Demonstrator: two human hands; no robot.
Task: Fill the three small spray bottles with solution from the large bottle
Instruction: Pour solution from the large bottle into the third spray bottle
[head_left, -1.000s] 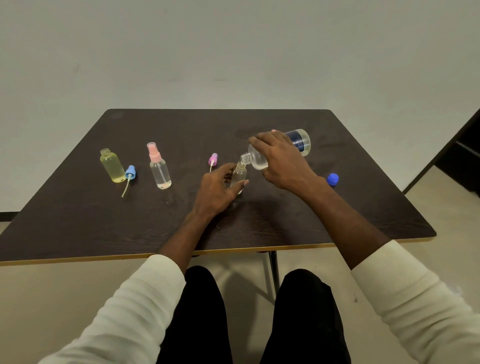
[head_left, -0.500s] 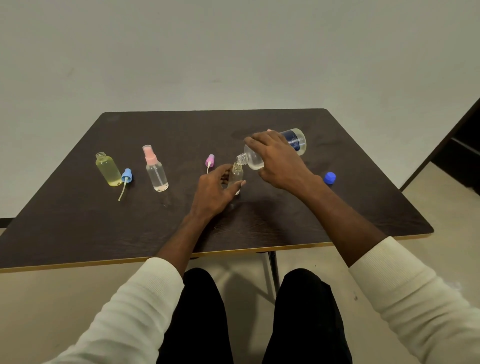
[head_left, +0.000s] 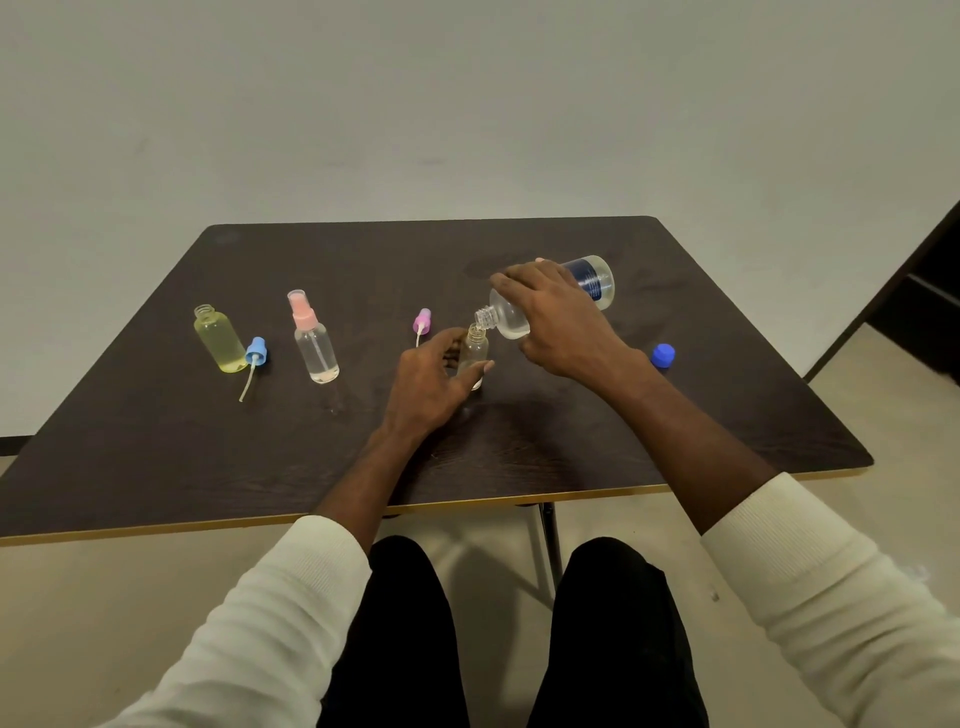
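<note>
My right hand (head_left: 558, 319) grips the large clear bottle (head_left: 592, 278), tipped on its side with its open neck just over the mouth of a small clear bottle (head_left: 475, 345). My left hand (head_left: 428, 384) wraps around that small bottle, which stands upright on the dark table (head_left: 156, 441). Its purple spray cap (head_left: 422, 322) lies to its left. At the left stand an open yellow bottle (head_left: 219, 340) and a clear bottle with a pink spray cap (head_left: 313, 340). A light blue spray cap (head_left: 254, 356) lies between them.
The large bottle's blue screw cap (head_left: 663, 356) lies on the table to the right of my right wrist. A dark doorway or cabinet edge (head_left: 914, 306) stands beyond the table's right corner. My knees sit under the near table edge.
The large bottle's neck has stayed at the small bottle's mouth and both hands keep their grip. The view has shifted slightly; the objects have not moved on the table.
</note>
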